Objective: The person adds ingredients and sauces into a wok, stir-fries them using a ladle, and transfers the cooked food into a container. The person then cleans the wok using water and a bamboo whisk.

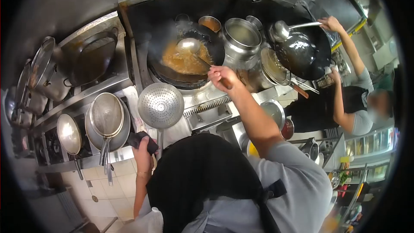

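Note:
My right hand (223, 78) is closed around the wooden handle of a ladle (189, 45). The ladle's bowl is in a dark wok (154, 62) on the range, amid bubbling orange-brown liquid (183, 61). Low on the left, my left hand (142, 152) grips a dark folded cloth (145, 141) near the front edge of the range. Close beside that hand lies a large perforated skimmer (161, 105), its handle pointing toward me. Steam blurs the wok's left side.
A metal pot (243, 34) and a small pot of orange liquid (210, 23) stand behind the wok. Strainers (107, 114) and pans rest at left. On the right, a co-worker (360, 108) holds another ladle (280, 31) over a second wok (302, 54).

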Action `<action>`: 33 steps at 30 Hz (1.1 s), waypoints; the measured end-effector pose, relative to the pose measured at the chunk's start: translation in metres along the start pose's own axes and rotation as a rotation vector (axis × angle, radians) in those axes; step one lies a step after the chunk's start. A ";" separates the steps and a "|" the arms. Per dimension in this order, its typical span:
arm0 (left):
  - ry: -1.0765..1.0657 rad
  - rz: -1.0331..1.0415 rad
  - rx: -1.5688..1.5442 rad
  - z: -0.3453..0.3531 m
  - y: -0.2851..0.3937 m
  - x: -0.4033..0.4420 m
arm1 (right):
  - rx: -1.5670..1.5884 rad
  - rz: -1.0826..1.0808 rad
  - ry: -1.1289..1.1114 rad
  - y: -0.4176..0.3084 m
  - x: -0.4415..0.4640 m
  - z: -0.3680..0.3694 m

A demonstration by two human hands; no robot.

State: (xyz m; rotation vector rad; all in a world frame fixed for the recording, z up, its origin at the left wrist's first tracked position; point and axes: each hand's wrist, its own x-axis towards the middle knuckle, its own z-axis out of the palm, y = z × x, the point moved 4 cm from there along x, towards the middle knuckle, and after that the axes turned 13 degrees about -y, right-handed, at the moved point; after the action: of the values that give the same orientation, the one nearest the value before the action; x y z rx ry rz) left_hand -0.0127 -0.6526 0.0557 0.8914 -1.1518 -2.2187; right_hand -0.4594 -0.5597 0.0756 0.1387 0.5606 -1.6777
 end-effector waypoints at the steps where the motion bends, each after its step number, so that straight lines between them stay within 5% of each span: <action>1: 0.019 0.037 -0.011 0.003 -0.001 -0.001 | -0.096 -0.017 -0.076 0.011 0.008 -0.019; 2: 0.019 0.073 0.042 0.007 0.004 -0.002 | -0.237 -0.141 0.131 0.029 0.004 -0.008; 6: 0.046 0.057 0.047 0.009 0.003 -0.001 | 0.181 0.080 -0.131 0.005 -0.009 0.015; 8: 0.036 0.039 0.018 0.005 -0.001 -0.008 | -0.212 0.103 -0.076 -0.025 0.014 -0.018; 10: 0.034 0.044 0.062 0.009 0.006 -0.009 | -1.628 -0.413 0.260 -0.014 0.020 -0.050; 14: 0.091 0.086 0.072 0.004 0.008 -0.013 | -1.152 -0.166 0.451 0.031 -0.027 -0.006; 16: 0.075 0.108 -0.010 -0.008 -0.005 -0.007 | 0.068 0.164 -0.232 0.009 -0.007 -0.022; 18: 0.040 0.014 -0.012 -0.004 0.000 -0.009 | 0.255 0.117 -0.164 0.007 -0.003 -0.008; 24: 0.076 0.087 0.100 0.000 -0.023 0.016 | 0.018 0.142 -0.132 0.008 0.011 -0.026; 27: -0.108 -0.093 0.352 0.024 -0.058 0.060 | -1.549 -0.162 0.281 -0.011 -0.003 -0.019; 30: -0.188 -0.001 0.863 0.058 -0.080 0.091 | -1.929 -0.273 0.578 0.021 -0.016 -0.020; 32: -0.204 -0.013 1.103 0.045 -0.127 0.118 | -1.811 -0.210 0.563 0.041 -0.022 -0.014; 33: -0.137 0.002 1.248 0.041 -0.141 0.121 | -1.303 -0.191 0.434 0.053 -0.021 -0.016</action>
State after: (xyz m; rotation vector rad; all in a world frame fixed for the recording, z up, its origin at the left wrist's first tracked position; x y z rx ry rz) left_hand -0.1400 -0.6372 -0.0845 1.1214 -2.6441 -1.3739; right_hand -0.4080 -0.5381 0.0545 -0.5236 1.9158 -1.1599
